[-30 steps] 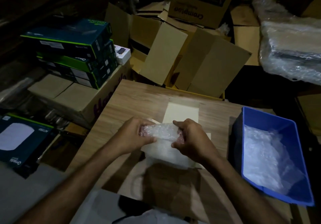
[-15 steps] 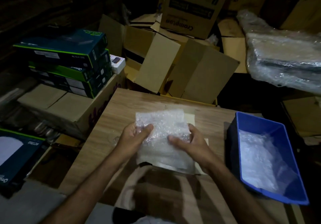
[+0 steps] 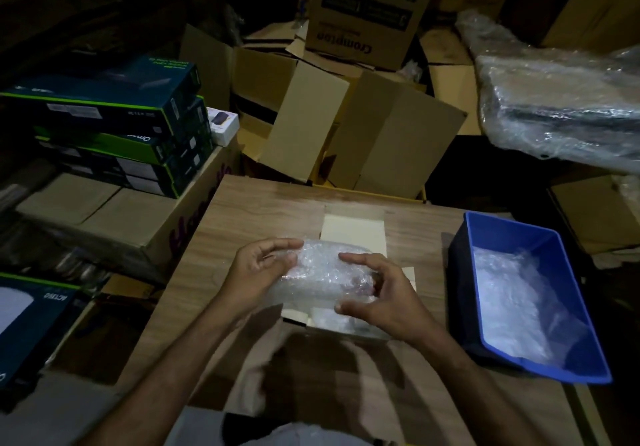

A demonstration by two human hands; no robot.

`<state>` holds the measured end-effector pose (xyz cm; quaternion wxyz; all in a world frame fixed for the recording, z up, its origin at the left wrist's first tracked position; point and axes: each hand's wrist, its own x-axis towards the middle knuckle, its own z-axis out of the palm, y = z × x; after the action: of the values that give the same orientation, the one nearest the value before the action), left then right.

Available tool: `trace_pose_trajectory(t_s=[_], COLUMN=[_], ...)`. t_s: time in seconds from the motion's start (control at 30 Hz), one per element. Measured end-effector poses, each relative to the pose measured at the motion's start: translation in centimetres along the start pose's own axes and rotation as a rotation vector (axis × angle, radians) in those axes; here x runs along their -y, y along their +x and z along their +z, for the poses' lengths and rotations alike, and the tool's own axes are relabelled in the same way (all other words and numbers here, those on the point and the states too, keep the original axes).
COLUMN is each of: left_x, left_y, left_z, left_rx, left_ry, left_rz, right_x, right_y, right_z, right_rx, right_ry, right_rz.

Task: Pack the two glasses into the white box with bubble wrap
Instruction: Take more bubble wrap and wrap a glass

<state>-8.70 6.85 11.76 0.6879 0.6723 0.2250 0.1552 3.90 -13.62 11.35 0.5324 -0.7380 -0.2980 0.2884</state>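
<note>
A bundle of bubble wrap [image 3: 325, 272], rolled around a glass that I can only faintly make out, is held just above the open white box [image 3: 353, 234] on the wooden table. My left hand [image 3: 259, 269] grips the bundle's left end. My right hand [image 3: 377, 293] grips its right end and near side. The box's far flap lies flat on the table behind the bundle. More bubble wrap [image 3: 332, 321] shows inside the box under my hands. Whether a second glass lies in there I cannot tell.
A blue plastic bin [image 3: 568, 262] with bubble wrap in it stands at the right of the table [image 3: 242, 210]. Open cardboard cartons [image 3: 363, 134] crowd the far edge. Stacked dark green boxes [image 3: 114, 123] sit on a carton at the left. A plastic-wrapped object [image 3: 561, 99] lies far right.
The loose sheet of bubble wrap that stood up between my hands is now rolled over into a horizontal bundle. The box's far flap has come into view behind it.
</note>
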Motion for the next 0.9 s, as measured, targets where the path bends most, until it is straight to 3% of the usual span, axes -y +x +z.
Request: trace_pose_trajectory(t_s=[0.07, 0.13, 0.2, 0.3, 0.37, 0.43, 0.5, 0.57, 0.67, 0.73, 0.83, 0.9], left_x=[-0.2, -0.1, 0.2, -0.4, -0.8, -1.0, -0.7, -0.1, 0.7, 0.4, -0.8, -2.1], left_y=[0.2, 0.2, 0.3, 0.9, 1.2, 1.1, 0.8, 0.7, 0.1, -0.4, -0.4, -0.1], left_z=[-0.6, -1.0, -1.0, -1.1, -1.4, -1.3, -1.1, -0.7, -0.3, -0.9, -2.2, -1.8], left_rx=[0.115, 0.199, 0.161, 0.132, 0.213, 0.317, 0.306, 0.209, 0.107, 0.182, 0.450, 0.495], left_ry=[0.023, 0.302, 0.614, 0.729, 0.584, 0.275, 0.116, 0.053, 0.016, 0.051, 0.110, 0.056], left_rz=[-0.040, -0.052, -0.005, 0.094, 0.048, -0.098, -0.193, -0.210, -0.217, -0.266, -0.349, -0.357], right_x=[0.4, 0.6, 0.3, 0.0, 0.4, 0.8, 1.2, 1.1, -0.1, -0.6, -0.1, 0.6], right_y=[0.1, 0.6, 1.1, 1.3, 1.1, 0.9, 0.9, 1.0, 1.1, 1.1, 1.5, 2.0], right_z=[0.2, 0.2, -0.1, -1.4, -2.1, -1.9, -1.1, -0.6, -0.3, -0.5, -0.9, -0.9], right_rx=[-0.034, -0.072, -0.069, -0.008, 0.037, 0.048, -0.028, -0.075, 0.005, 0.008, 0.030, 0.084], right_ry=[-0.166, -0.322, -0.432, -0.494, -0.279, 0.063, 0.201, 0.284, 0.347, 0.346, 0.415, 0.444], right_rz=[-0.026, -0.055, -0.084, -0.075, 0.026, 0.111, 0.123, 0.183, 0.284, 0.279, 0.256, 0.227])
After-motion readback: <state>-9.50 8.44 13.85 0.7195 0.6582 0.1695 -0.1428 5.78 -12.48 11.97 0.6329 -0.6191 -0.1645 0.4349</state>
